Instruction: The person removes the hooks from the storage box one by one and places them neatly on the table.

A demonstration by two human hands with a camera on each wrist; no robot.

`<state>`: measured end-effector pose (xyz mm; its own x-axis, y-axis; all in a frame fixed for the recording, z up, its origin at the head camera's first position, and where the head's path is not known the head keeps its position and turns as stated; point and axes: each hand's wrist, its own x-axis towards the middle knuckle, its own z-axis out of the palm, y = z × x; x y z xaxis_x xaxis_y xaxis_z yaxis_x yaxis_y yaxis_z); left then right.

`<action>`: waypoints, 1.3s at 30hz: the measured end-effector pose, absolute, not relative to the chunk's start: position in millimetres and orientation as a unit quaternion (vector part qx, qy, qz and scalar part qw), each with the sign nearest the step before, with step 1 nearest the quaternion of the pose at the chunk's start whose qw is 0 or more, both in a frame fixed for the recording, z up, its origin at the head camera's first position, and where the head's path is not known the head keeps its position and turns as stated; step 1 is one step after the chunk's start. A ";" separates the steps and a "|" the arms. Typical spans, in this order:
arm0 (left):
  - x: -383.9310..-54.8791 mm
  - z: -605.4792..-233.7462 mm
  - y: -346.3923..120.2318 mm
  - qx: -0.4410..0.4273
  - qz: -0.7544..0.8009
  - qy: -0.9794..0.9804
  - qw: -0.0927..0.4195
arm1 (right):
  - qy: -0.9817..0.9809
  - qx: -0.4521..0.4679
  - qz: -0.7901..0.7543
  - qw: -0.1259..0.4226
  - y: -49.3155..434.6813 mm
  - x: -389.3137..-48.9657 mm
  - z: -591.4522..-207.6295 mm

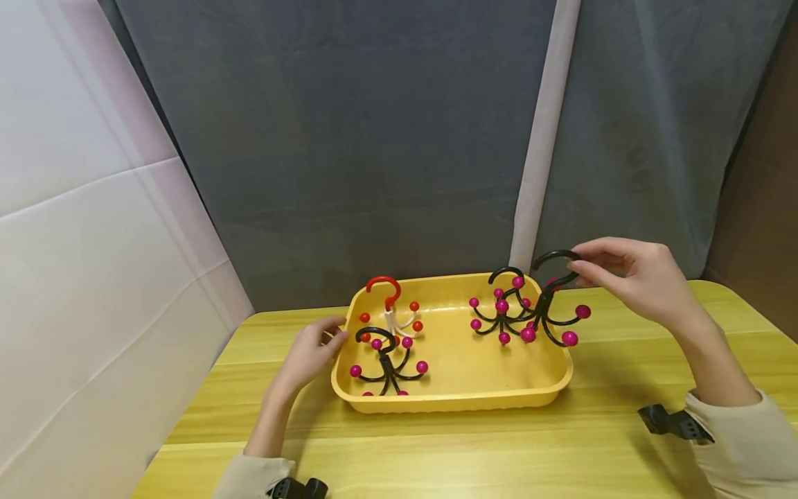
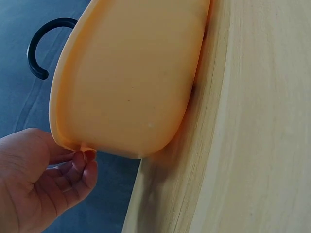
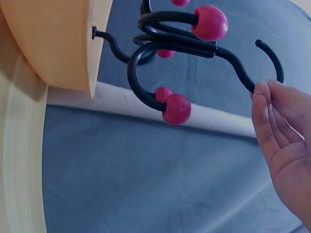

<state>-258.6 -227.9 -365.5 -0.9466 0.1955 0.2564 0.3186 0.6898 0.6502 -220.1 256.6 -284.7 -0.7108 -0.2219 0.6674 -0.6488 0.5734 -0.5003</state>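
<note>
My right hand (image 1: 630,277) pinches a black multi-arm hanging hook (image 1: 544,305) by its curved top, with thumb and fingertips together. The hook's pink ball tips hang beside and over the right end of a yellow tray (image 1: 461,402). At the tray's left end, my left hand (image 1: 312,353) holds the rim between thumb and fingers. Inside the tray, another black hook (image 1: 499,320) with pink balls lies at the right, partly overlapped by the held one. A third black hook (image 1: 388,364) sits front left, before a white hook with a red top (image 1: 383,284) and red balls.
The tray rests on a yellow wood-grain table (image 1: 399,457). Behind the table hangs a grey curtain (image 1: 374,152) with a pale vertical strip (image 1: 542,138). A white fabric wall (image 1: 93,208) stands along the left.
</note>
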 end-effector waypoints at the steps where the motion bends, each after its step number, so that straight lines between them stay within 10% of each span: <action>1: -258.5 -365.4 -228.3 -0.139 -0.368 -0.916 0.084 | -0.842 0.250 0.386 0.282 259.1 -219.3 -283.8; 16: -257.3 -365.9 -231.5 -0.134 -0.362 -0.919 0.085 | -0.846 0.154 0.395 0.323 295.1 -228.5 -287.0; 39: -259.4 -366.5 -227.1 -0.139 -0.358 -0.919 0.087 | -0.907 0.062 0.340 0.239 337.8 -264.2 -348.2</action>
